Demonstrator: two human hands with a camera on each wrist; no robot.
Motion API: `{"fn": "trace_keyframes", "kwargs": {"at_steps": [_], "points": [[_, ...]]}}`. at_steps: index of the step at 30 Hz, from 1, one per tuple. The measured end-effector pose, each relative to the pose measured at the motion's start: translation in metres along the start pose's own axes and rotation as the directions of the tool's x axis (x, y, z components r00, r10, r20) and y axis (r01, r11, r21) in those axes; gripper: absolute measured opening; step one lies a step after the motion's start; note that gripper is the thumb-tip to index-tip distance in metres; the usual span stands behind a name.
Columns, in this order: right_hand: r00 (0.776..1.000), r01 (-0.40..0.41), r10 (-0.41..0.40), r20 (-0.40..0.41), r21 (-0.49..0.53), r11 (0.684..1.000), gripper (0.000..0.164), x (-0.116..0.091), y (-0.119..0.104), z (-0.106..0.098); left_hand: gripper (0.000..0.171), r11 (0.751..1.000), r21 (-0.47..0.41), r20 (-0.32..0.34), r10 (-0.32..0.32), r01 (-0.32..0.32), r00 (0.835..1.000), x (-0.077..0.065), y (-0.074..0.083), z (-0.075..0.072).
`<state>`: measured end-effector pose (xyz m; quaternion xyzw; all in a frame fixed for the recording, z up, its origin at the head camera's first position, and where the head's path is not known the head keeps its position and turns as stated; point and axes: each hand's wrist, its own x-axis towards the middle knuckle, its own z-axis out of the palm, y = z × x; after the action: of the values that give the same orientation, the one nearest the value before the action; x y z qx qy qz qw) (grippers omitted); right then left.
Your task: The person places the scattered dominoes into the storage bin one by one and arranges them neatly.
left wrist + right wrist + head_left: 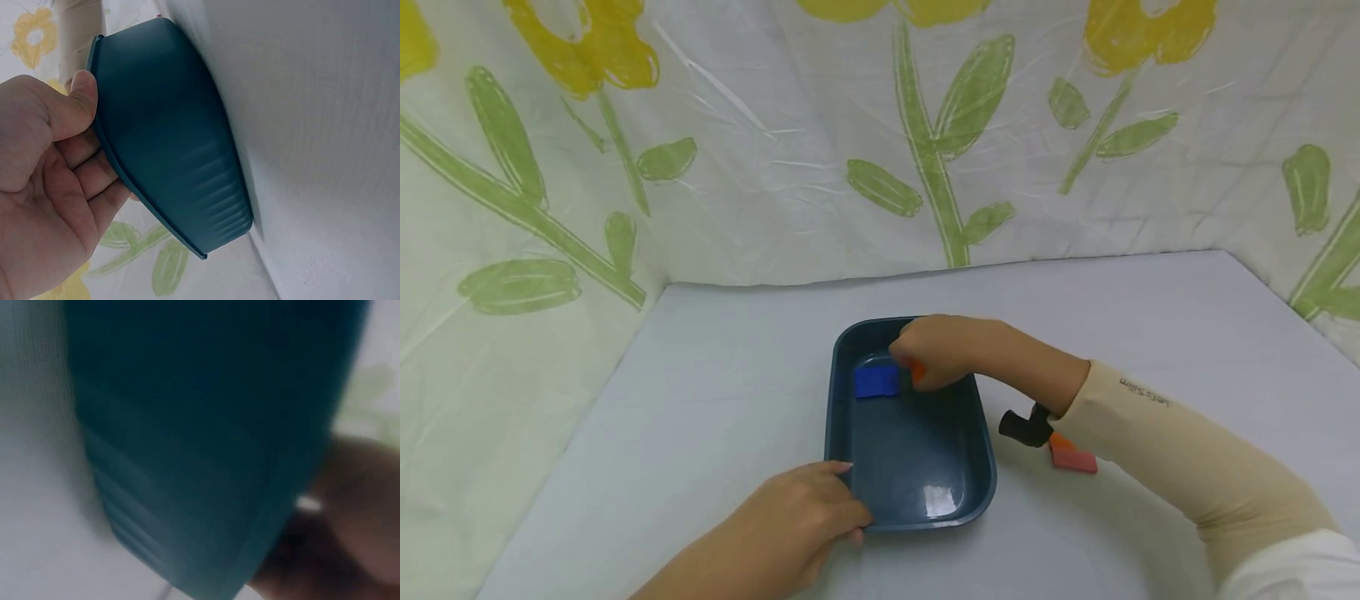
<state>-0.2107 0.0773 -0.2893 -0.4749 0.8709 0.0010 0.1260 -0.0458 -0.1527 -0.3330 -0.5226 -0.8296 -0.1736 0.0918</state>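
Observation:
A dark teal rectangular tray (910, 467) lies on the table, its long sides running away from me. My left hand (812, 508) grips its near left rim, with the thumb (83, 100) and fingers either side of the edge in the left wrist view. Over the tray's far right part, my right hand (936, 350) holds an orange piece (917, 372), mostly hidden by the fingers. Beside it, a flat blue piece (876, 381) lies near the tray's far end. The right wrist view is blurred and shows mainly the tray's outer wall (187, 456).
Right of the tray, a second orange piece (1062, 442) and a red piece (1075, 461) lie on the white table (715, 392), partly under the right forearm. A black wrist camera (1026, 427) hangs below that wrist. A flower-painted curtain (760, 192) borders the table.

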Motion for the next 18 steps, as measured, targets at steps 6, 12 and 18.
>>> {"fn": "trace_keyframes", "kwargs": {"at_steps": [6, 12, 18], "points": [[1.0, -0.009, 0.01, 0.017, -0.013, 1.0, 0.017, 0.008, -0.002, 0.005, 0.018, 1.0, -0.002, 0.006, 0.002, -0.002, 1.0, 0.0, 0.0, 0.0], [0.998, -0.037, 0.038, 0.041, -0.027, 0.999, 0.028, 0.014, -0.005, 0.009, 0.02, 1.0, 0.003, 0.006, 0.004, -0.004, 1.0, 0.0, 0.0, -0.001], [0.998, -0.041, 0.042, 0.04, -0.023, 0.999, 0.034, 0.019, -0.005, 0.014, 0.021, 1.0, -0.004, 0.022, -0.004, 0.004, 1.0, 0.001, 0.0, -0.002]]}}
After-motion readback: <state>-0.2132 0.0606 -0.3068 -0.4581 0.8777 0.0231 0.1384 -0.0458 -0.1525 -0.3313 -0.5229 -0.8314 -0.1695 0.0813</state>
